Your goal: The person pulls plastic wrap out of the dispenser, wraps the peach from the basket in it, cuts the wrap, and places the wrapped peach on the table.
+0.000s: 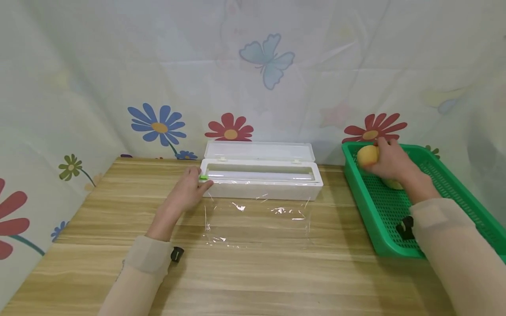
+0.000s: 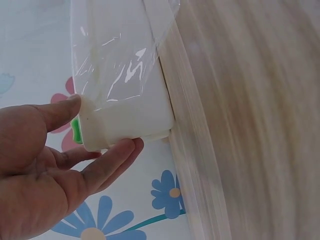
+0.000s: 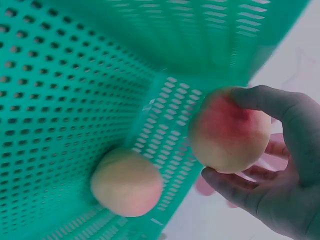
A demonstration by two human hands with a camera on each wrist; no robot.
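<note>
Two hands, both holding: left hand (image 1: 186,189) with thumb and fingers round the left end of one white box (image 2: 127,117), right hand (image 1: 395,164) with thumb and fingertips round one peach (image 3: 230,135), over the far left corner of one green basket (image 1: 359,199). Two peaches visible in all, the second peach (image 3: 126,184) lying inside the basket beneath the right hand, partly hidden by it in the head view. Between the left thumb and fingers, one green tab (image 2: 76,132) at the box's end. On the box, one lid (image 1: 258,150) standing open at the back and one pale roll (image 1: 261,176) inside; from there, one sheet of clear film (image 1: 257,221) over the front edge and across the wood-grain surface (image 1: 253,281). Right sleeve (image 1: 454,250) in the way of the basket's near part. Behind, one backdrop (image 1: 166,57) with printed flowers (image 1: 159,127) and one butterfly (image 1: 269,61)
</note>
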